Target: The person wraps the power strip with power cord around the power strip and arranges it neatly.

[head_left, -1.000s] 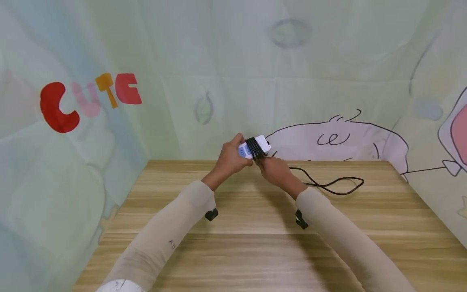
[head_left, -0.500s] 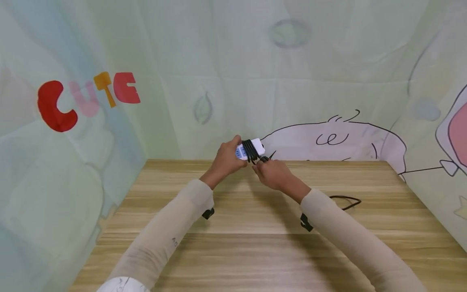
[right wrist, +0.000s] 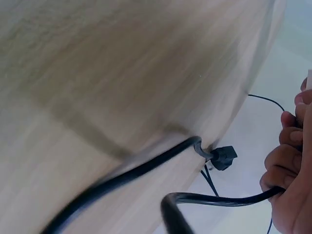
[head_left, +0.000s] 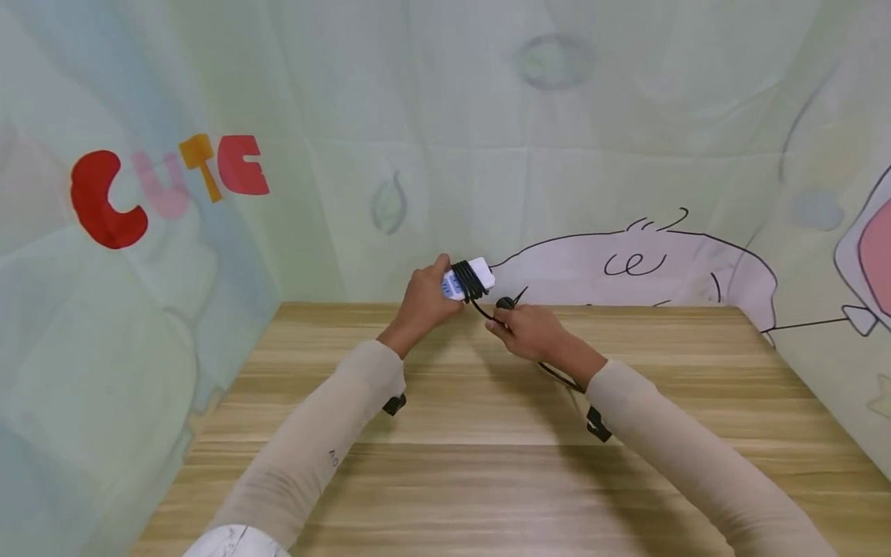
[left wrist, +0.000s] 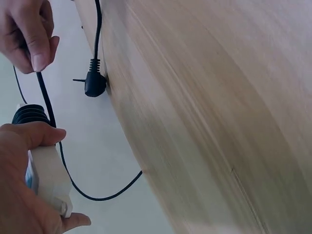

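Observation:
My left hand [head_left: 425,298] grips one end of a white power strip [head_left: 482,272] with blue socket faces, held above the table's far edge. Several turns of black power cord [head_left: 468,281] wrap its middle. To the right, my right hand [head_left: 530,331] pinches the cord, and a short stretch runs between it and the strip. The cord's black plug [head_left: 505,303] shows just above my right fingers. In the left wrist view, the plug [left wrist: 95,84] hangs apart from both hands. The right wrist view has loose cord [right wrist: 136,170] bending across the foreground.
Below the hands lies a wood-grain table [head_left: 459,487]. A printed fabric backdrop [head_left: 445,155] stands behind it and on both sides, with coloured letters on the left and line drawings on the right.
My right hand has drawn away from the strip, right and slightly down, leaving cord stretched between. The plug has come into view. The cord loop at right has slid out of sight.

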Demonstrator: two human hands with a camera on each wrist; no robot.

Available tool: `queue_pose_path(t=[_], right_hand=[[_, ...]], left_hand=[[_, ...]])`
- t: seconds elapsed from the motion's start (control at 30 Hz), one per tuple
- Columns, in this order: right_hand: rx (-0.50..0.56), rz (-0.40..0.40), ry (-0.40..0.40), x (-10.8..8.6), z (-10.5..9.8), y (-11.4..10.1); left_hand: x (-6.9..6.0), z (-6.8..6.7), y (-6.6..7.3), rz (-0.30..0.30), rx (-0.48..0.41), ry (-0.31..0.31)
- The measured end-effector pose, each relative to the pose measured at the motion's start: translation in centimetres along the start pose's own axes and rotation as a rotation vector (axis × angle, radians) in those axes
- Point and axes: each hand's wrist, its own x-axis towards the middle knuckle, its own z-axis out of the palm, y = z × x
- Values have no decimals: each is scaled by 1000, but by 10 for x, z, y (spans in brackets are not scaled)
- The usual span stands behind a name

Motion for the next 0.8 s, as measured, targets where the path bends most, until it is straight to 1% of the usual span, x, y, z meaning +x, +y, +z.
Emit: queue_pose_path(t=[0.07,0.1,0.13,0.17,0.2,0.27,0.3,0.33,0.37,0.4,0.43,0.5,0.53,0.57,0.6,0.67,0.73,0.8], right_hand=[[18,3,-28,0,-3,2],[24,7,-43,0,-4,3],[32,12,-59,0,-6,4],[34,15,-74,0,-8,6],[29,13,-83,0,-10,7],[-2,-8,-83,0,-14,9],[-36,-34,-68,0,-17,10],[-75,-71,-40,0,-20,11],[-121,-114,-8,0,-23,11],[-170,-163,28,1,-26,11],[-219,-212,60,2,-29,11],[-305,-298,96,4,-37,12],[-340,-336,96,5,-41,12],[-366,-371,84,7,-45,13],[-387,-406,73,8,-49,14],[-422,-469,58,11,-56,16],[-444,-524,64,14,-60,19],[-436,-562,79,17,-62,21]], left_hand=[[5,7,-12,-3,17,18],[8,12,-18,-3,36,38],[8,10,-13,-17,66,40],[10,12,-16,-23,82,39],[9,12,-15,-30,103,37],[10,14,-17,-42,133,3],[11,20,-22,-28,158,5],[10,22,-24,-22,169,-9],[9,22,-23,-33,173,-43],[8,24,-25,-22,181,-42],[6,24,-24,-24,180,-65],[-2,14,-11,-25,176,-114],[-8,5,2,-38,161,-162],[-12,-3,14,-55,147,-211],[-17,-8,22,-48,137,-237],[-24,-21,41,-49,114,-329],[-26,-21,45,-20,101,-380],[-27,-21,46,8,88,-423]])
